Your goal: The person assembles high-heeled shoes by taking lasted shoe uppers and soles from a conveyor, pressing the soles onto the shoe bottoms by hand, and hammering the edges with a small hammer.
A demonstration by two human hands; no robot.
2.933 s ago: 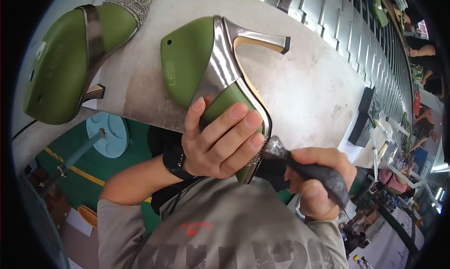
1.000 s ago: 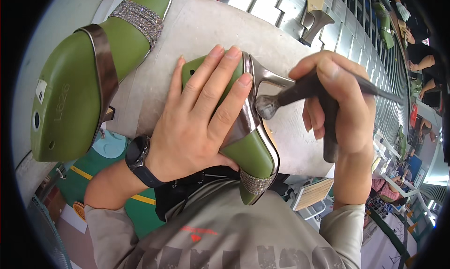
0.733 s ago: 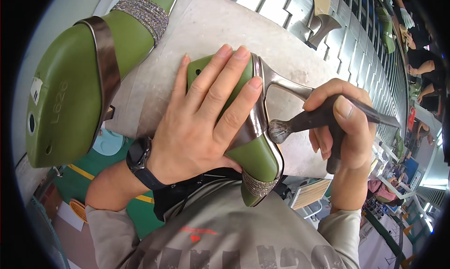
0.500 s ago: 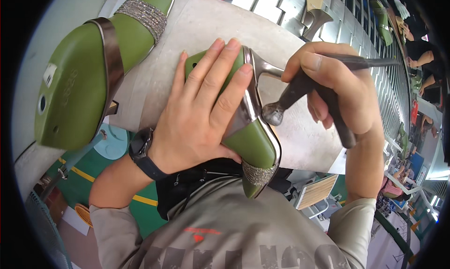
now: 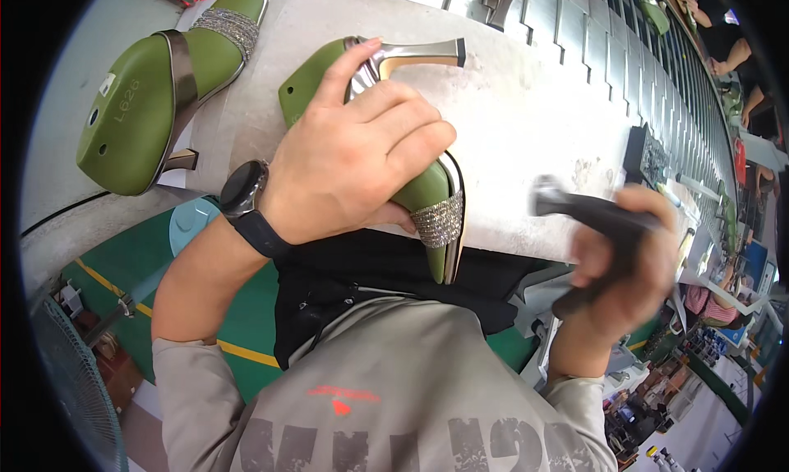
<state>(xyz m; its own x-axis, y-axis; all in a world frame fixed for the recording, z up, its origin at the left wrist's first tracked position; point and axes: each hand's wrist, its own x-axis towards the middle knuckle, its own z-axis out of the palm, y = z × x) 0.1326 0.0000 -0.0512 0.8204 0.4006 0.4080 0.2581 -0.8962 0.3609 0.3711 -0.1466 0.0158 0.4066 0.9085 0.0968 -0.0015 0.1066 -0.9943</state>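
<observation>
A high-heeled shoe on a green last (image 5: pixel 427 187) lies on its side on the pale worktable, its metallic heel (image 5: pixel 427 53) jutting to the right. My left hand (image 5: pixel 362 147) wraps over the middle of this shoe and grips it, hiding most of its midsection. A glittery strap (image 5: pixel 438 220) crosses the toe, which points toward me. Off to the right, apart from the shoe, my right hand (image 5: pixel 637 262) is closed round a dark-handled hammer (image 5: pixel 596 211). The hammer's metal head faces the shoe; hand and hammer are blurred by motion.
A second heeled shoe on a green last (image 5: pixel 136 115) lies at the left of the worktable (image 5: pixel 509 102). A metal slatted conveyor (image 5: pixel 608 53) runs along the far right side, with another green last (image 5: pixel 652 10) on it. A fan (image 5: pixel 78 382) stands at lower left.
My right hand has drawn the hammer away from the shoe, down and right. The shoe has turned, its heel now showing more, and my left hand's fingers have curled round it.
</observation>
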